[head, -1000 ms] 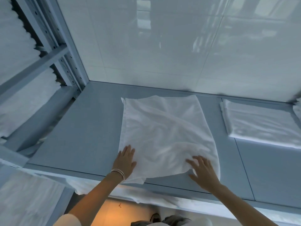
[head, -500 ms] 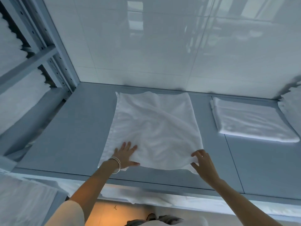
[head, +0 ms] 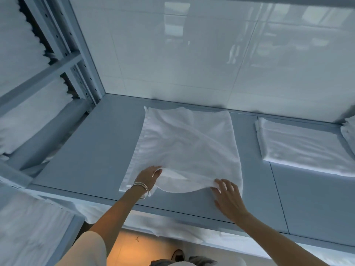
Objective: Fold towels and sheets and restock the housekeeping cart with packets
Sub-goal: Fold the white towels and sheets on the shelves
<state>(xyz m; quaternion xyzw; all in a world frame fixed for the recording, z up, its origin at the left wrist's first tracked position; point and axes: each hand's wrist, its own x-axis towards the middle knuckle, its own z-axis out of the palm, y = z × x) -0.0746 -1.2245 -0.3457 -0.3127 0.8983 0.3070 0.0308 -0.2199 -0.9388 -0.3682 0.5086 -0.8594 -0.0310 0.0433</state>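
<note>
Two hands are now at the near edge of the white towel (head: 188, 146), which lies on the grey bench (head: 92, 150); half a second ago it lay flat. The edge has been lifted: the left hand (head: 148, 176) pinches it, and the right hand (head: 227, 198) holds it with curled fingertips. A fold away from the person is judged begun. A folded towel (head: 303, 144) lies well apart.

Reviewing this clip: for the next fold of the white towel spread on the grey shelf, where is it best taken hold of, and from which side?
Probably the near hem of the towel, at its two near corners, coming from the front edge of the shelf. That hem is already lifted and curled, with the left hand and right hand on it; the far edge lies flat against the wall.
</note>
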